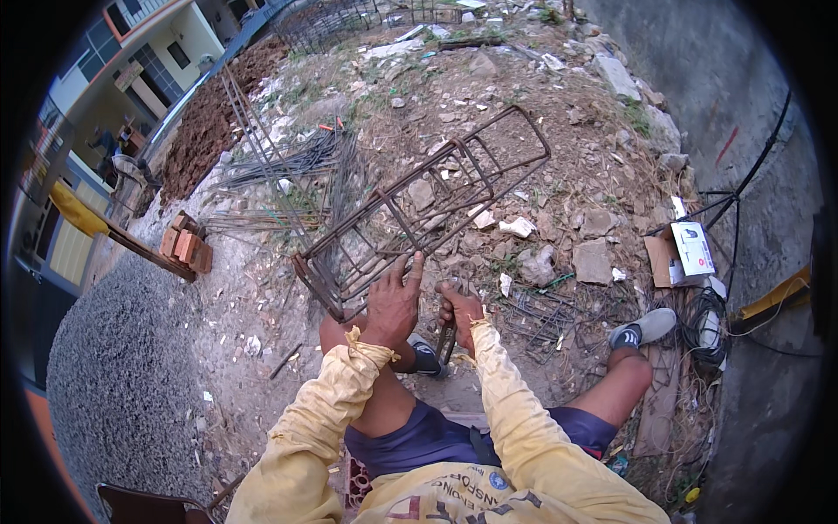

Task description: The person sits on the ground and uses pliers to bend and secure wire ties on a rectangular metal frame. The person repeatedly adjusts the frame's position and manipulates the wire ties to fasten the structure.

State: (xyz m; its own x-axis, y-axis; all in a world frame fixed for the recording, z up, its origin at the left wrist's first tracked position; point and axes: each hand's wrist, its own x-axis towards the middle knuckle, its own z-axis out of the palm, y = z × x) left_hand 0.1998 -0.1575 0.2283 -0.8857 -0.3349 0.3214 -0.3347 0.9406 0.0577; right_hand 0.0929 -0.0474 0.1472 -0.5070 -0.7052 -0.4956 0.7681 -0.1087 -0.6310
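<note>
A rusty rebar cage (419, 205) of long bars and square stirrups slants from my left knee toward the far right, above rubble. My left hand (390, 297) is at its near end, back of the hand up and fingers stretched out by the bars; what lies beneath the palm is hidden. Just right of it, my right hand (461, 307) is closed around a pair of pincers (447, 342), with the handles pointing down toward me. The head of the pincers is partly hidden by my fingers, close to the left fingertips but apart from the cage's far end.
Long steel rods (292, 175) lie beyond the cage at left, near stacked bricks (188, 244) and a gravel heap (131, 384). Short bent rebar pieces (550, 319) lie right of my hands. An opened box (681, 255) and coiled cable (705, 323) stand by the grey wall (759, 227).
</note>
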